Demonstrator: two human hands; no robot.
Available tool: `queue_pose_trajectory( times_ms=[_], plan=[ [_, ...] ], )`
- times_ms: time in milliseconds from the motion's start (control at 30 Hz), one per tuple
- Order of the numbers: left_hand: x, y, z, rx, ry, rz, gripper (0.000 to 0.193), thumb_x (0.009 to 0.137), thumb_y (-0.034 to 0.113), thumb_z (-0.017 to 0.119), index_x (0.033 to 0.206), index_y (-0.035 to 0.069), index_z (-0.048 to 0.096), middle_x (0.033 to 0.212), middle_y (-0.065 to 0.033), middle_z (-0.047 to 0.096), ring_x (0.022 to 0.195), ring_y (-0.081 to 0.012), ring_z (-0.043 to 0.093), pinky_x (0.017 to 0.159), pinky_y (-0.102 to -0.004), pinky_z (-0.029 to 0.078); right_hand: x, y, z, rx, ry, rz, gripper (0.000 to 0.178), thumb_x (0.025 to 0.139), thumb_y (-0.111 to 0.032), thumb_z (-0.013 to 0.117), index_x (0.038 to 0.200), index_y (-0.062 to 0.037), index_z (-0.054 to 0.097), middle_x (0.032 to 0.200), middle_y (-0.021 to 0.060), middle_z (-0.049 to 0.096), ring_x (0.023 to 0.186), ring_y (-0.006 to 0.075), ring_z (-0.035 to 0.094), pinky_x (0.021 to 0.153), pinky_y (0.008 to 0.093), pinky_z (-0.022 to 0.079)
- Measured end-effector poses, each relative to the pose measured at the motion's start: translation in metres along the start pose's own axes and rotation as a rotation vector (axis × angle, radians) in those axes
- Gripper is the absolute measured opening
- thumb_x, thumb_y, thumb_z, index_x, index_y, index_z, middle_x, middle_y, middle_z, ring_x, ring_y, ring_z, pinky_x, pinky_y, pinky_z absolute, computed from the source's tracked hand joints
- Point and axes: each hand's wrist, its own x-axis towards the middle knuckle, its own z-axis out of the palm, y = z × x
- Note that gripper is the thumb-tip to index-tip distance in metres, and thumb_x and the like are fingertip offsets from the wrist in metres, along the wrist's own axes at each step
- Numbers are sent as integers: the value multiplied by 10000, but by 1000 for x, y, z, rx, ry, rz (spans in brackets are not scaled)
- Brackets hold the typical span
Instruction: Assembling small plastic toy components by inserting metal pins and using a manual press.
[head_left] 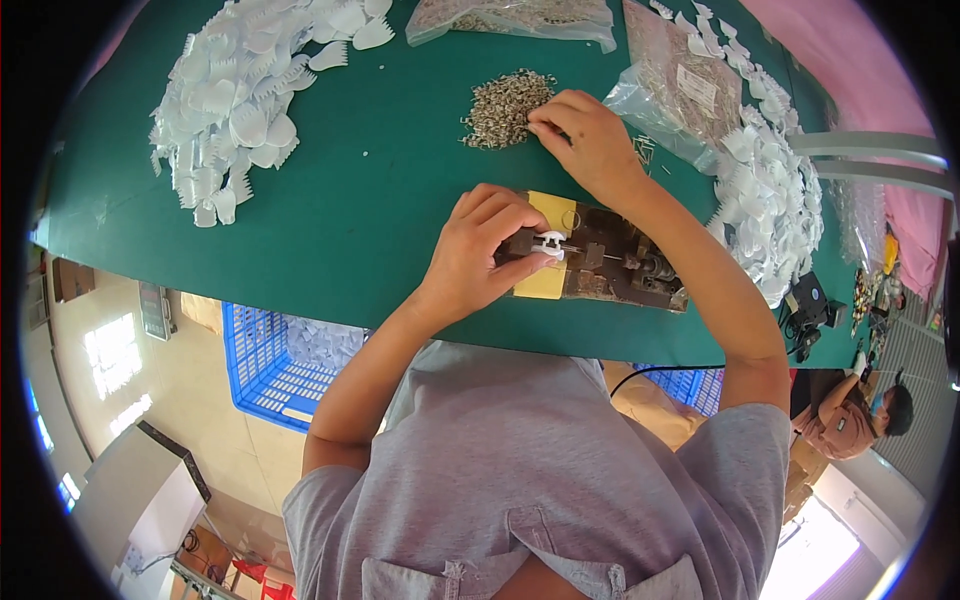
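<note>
White plastic piece (pixel 549 243) sits at the yellow-and-brown fixture (pixel 594 255) in front of you, apparently partway through its turn. Starting from the left, a large heap of loose white pieces (pixel 230 110) lies on the green table (pixel 340 215), with more in the blue basket (pixel 265 375) below the edge. Your left hand (pixel 480 245) pinches the piece between thumb and forefinger. Beyond it stands the pile of small metal parts (pixel 505 108), far from used up. Your right hand (pixel 590 140) dips its fingertips at that pile's edge; whether they grasp a part, you can't tell from here. Farther right come a clear bag (pixel 690 95) and another white heap (pixel 765 210). Plenty seems left, though which heap is finished isn't clear.
</note>
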Motion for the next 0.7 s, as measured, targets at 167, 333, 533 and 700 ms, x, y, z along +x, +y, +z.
queue_pose_trajectory(
  times_ms=[167,333,533,700],
  plan=[
    [-1,-1,2,3,22,-18,330,750,132,891,991,56,679,996,-79,687,999,-301,629,880,-409,505,-4,-25,-32,59,86,103,104,935,-133,714,991,-45,713,929,90,700,847,272,692,769,377,568],
    [-3,-3,3,5,47,-12,324,739,114,891,982,64,683,997,-80,685,1006,-298,631,869,-403,510,-49,-92,-66,406,-134,358,101,940,-105,737,974,-13,714,875,70,669,750,173,658,692,307,541],
    [-2,-2,4,-38,37,-67,327,728,176,891,983,87,706,1010,-71,685,1026,-296,621,922,-414,477,-68,-102,-60,341,-131,328,70,916,-77,741,958,-39,701,849,69,645,816,222,637,680,353,528],
    [-1,0,3,1,39,-41,322,713,52,866,979,64,685,1019,-71,687,1031,-298,629,873,-398,514,-72,-99,-53,263,-100,260,72,882,-65,745,927,-60,690,856,61,649,811,254,634,686,386,520]
  ],
)
